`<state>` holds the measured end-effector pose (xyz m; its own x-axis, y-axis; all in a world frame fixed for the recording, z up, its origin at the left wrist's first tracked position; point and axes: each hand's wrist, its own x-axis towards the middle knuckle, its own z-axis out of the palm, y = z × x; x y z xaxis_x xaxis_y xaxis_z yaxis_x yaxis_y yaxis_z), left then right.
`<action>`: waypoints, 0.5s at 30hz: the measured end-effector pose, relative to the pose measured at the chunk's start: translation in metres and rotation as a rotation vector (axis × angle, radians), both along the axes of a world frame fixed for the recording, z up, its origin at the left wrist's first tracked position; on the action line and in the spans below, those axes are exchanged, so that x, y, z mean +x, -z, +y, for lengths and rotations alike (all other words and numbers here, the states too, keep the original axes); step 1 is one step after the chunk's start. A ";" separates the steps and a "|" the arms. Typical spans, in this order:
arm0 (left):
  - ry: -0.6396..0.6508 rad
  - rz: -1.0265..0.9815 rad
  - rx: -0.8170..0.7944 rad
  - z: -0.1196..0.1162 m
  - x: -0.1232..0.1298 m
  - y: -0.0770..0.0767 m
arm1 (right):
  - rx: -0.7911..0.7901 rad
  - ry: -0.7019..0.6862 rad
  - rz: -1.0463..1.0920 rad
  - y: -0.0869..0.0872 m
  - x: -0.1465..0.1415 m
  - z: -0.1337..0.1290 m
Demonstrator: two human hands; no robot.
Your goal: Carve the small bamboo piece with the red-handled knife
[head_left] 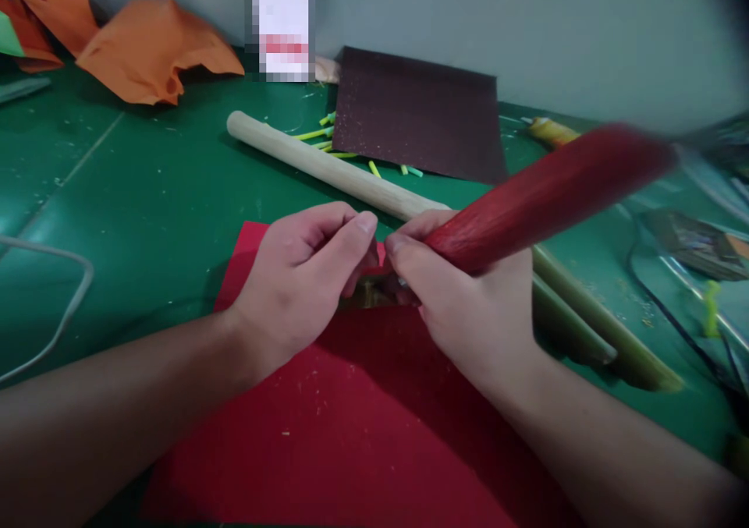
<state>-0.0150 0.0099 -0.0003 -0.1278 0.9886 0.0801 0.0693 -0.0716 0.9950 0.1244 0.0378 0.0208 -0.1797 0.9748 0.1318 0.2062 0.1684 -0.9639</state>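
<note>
My right hand [477,302] is closed around a thick red wooden handle [538,196], which slants up to the right and blurs at its far end. Whatever is fixed to its lower end is hidden by my fingers. Close beside it, my left hand [304,274] is closed with thumb and fingers pinched together. A small brownish-yellow piece [368,290] shows between and below the hands; its kind is unclear, as is which hand grips it. Under both hands lies a red sheet [328,442] with small shavings on it.
Behind my hands lie a pale wooden rod [316,161] and a dark brown sheet [418,115] over yellow-green sticks. Green stalks [602,317] rest to the right, near a black cable [672,313]. Orange paper [152,52] and a white wire [76,294] are on the left.
</note>
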 end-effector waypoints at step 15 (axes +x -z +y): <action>-0.033 -0.004 -0.028 0.006 0.002 0.002 | 0.018 0.017 -0.005 0.004 -0.002 0.002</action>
